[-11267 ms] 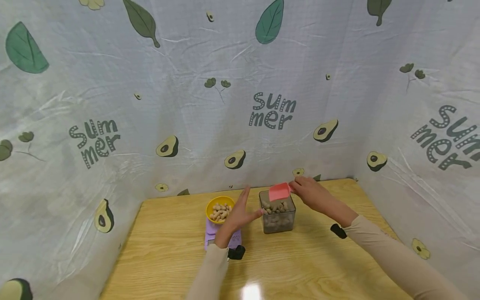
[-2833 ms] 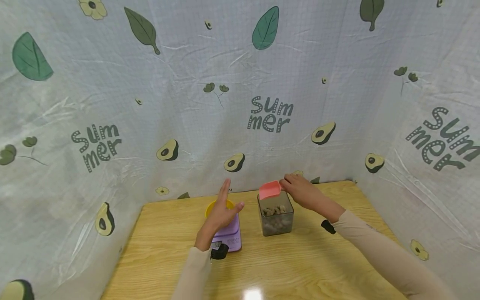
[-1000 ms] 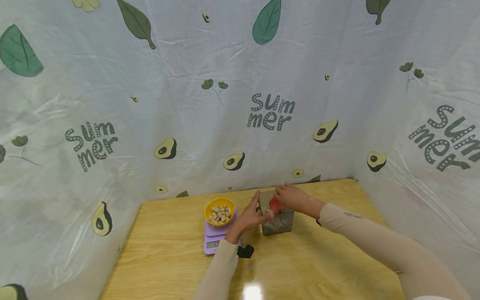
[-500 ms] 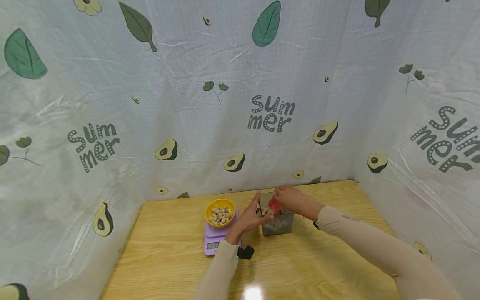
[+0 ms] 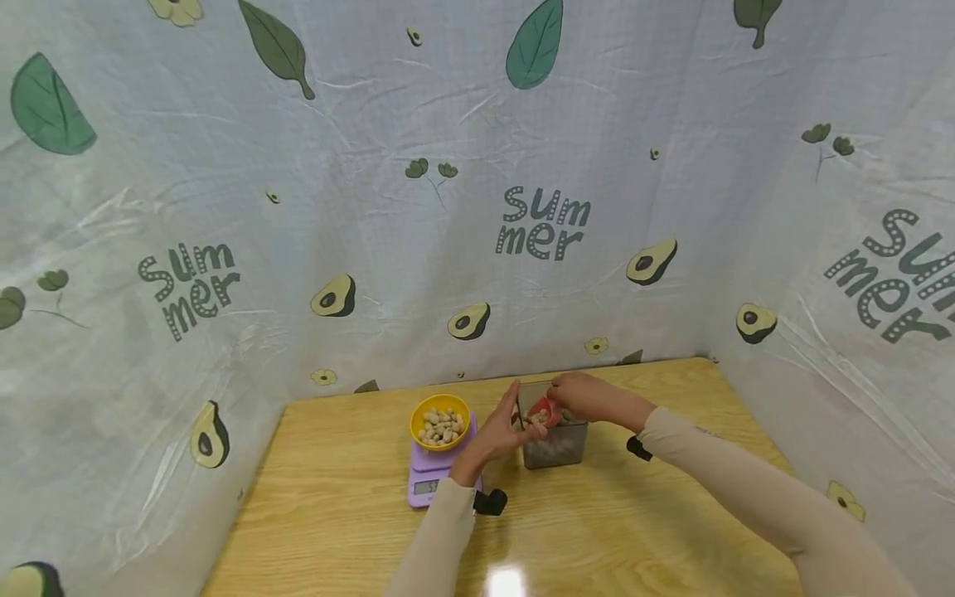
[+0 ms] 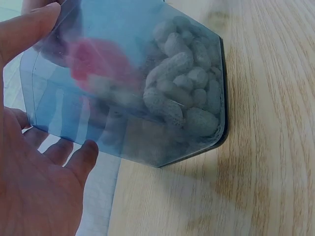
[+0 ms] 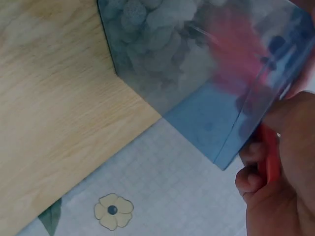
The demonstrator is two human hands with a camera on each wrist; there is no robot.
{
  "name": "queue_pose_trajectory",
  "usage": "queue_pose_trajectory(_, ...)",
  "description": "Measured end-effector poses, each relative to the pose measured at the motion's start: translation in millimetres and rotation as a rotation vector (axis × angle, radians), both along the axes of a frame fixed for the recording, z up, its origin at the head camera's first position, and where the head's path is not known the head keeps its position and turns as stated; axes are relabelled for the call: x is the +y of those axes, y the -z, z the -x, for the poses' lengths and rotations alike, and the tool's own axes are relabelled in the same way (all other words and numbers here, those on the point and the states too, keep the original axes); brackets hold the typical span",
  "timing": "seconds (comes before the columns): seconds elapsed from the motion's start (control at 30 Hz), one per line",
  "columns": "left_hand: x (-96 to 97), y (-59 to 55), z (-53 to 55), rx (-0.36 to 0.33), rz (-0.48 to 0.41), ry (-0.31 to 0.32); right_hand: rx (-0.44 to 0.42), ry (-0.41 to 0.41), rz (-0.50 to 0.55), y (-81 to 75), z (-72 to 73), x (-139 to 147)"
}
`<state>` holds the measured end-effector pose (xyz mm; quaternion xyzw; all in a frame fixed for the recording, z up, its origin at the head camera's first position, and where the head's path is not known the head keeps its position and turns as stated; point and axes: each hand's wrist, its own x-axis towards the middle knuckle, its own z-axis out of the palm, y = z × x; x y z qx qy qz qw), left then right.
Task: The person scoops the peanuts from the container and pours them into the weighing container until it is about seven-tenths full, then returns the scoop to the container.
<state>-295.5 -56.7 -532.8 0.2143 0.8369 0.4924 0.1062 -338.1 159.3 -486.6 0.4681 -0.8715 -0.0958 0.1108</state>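
Note:
A see-through grey plastic container (image 5: 554,450) with peanuts (image 6: 172,83) inside stands on the table. My left hand (image 5: 494,435) holds its left side, thumb at the front rim and fingertips along another rim edge in the left wrist view. My right hand (image 5: 589,398) grips the handle of a red scoop (image 5: 549,410). The scoop's head is down inside the container, with peanuts at its mouth, and looks blurred through the wall in the right wrist view. To the left, a yellow bowl (image 5: 413,433) of peanuts sits on a purple kitchen scale (image 5: 429,462).
The scale's display (image 5: 426,487) is lit, partly beside my left forearm. Behind the wooden table (image 5: 336,497) hangs a patterned white sheet (image 5: 403,249), close to the container's back. It also rises along both sides of the table.
My left hand has moved right from over the bowl to the container. The scoop has gone from above the container down into it, and in the last half second its head has turned upward.

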Motion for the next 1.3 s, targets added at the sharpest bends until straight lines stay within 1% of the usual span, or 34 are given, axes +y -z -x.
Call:
queue_pose_trajectory(0.2,-0.3,0.2,0.4,0.001,0.027,-0.015,0.012,-0.040,0.038,-3.5,-1.0,-3.1)
queue_pose_trajectory(0.3,0.2,0.2,0.3,-0.007,0.050,-0.016,-0.049,-0.004,0.073,-4.6,-2.0,0.2)
queue_pose_trajectory(0.4,-0.5,-1.8,0.0,-0.003,0.066,-0.023,-0.130,0.041,0.157,-6.5,-2.7,5.2)
queue_pose_trajectory(0.47,-0.9,-3.7,0.2,0.002,0.061,-0.025,-0.155,0.058,0.217,-7.6,-3.1,7.1)
queue_pose_trajectory(0.57,-0.9,-5.8,0.0,0.002,0.054,-0.026,-0.147,0.070,0.274,-7.0,-3.0,7.9)
queue_pose_trajectory(0.7,0.7,-3.3,-0.3,-0.001,0.076,-0.021,-0.129,0.098,0.293,-0.5,-3.5,11.1)
queue_pose_trajectory(0.8,1.4,-1.2,-0.7,0.000,0.076,-0.021,-0.145,0.121,0.328,5.2,-3.3,17.5)
queue_pose_trajectory(0.9,0.8,-2.9,-1.9,-0.011,0.083,-0.035,-0.168,0.129,0.380,7.9,-3.7,23.1)
queue_pose_trajectory(1.07,1.2,-4.6,-2.2,-0.017,0.109,-0.042,-0.179,0.141,0.471,10.4,-8.2,30.3)
queue_pose_trajectory(1.2,1.7,-4.3,-1.9,-0.019,0.103,-0.038,-0.202,0.166,0.522,12.9,-12.4,36.6)
queue_pose_trajectory(1.3,1.5,-4.4,-2.5,-0.019,0.099,-0.040,-0.212,0.187,0.540,15.1,-14.7,41.3)
